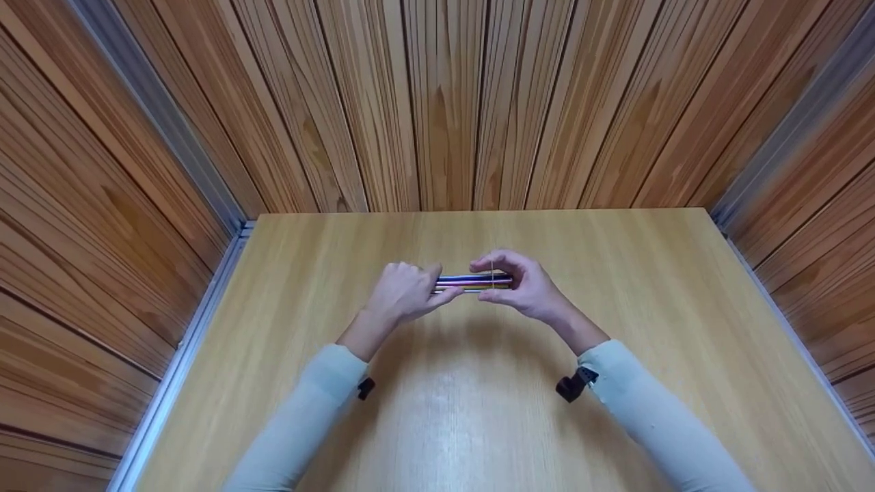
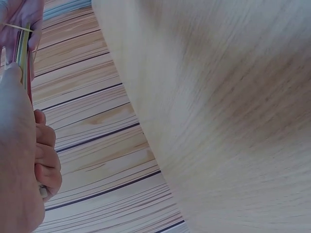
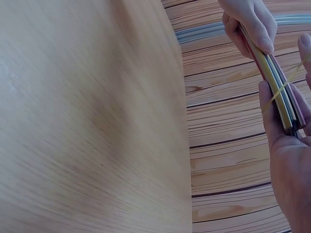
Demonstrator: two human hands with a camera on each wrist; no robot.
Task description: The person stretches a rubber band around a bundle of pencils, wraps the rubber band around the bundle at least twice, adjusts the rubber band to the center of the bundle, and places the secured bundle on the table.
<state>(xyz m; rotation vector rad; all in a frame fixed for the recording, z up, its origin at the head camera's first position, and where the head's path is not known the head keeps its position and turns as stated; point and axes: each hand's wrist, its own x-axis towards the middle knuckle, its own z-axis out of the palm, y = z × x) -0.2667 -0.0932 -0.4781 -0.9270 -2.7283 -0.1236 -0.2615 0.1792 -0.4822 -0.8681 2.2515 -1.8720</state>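
Note:
A bundle of slim, striped pencils [image 1: 473, 280] is held crosswise above the table. My left hand [image 1: 403, 290] grips one end, its thumb lying along the bundle and its fingers curled beneath. A thin yellow rubber band [image 3: 281, 91] is stretched across the other end, over the pencils. Its loop runs between the thumb and fingers of my right hand [image 1: 526, 283], which are spread apart around that end. In the right wrist view the pencil ends [image 3: 293, 127] point towards the right palm. My left hand covers the opposite ends.
Below both hands lies a wooden table [image 1: 465, 410], with their shadows on it. Wood-plank walls [image 1: 444, 102] stand at the back and sides, with grey metal rails [image 1: 184, 369] along the side edges. A small black camera [image 1: 571, 387] is strapped at the right wrist.

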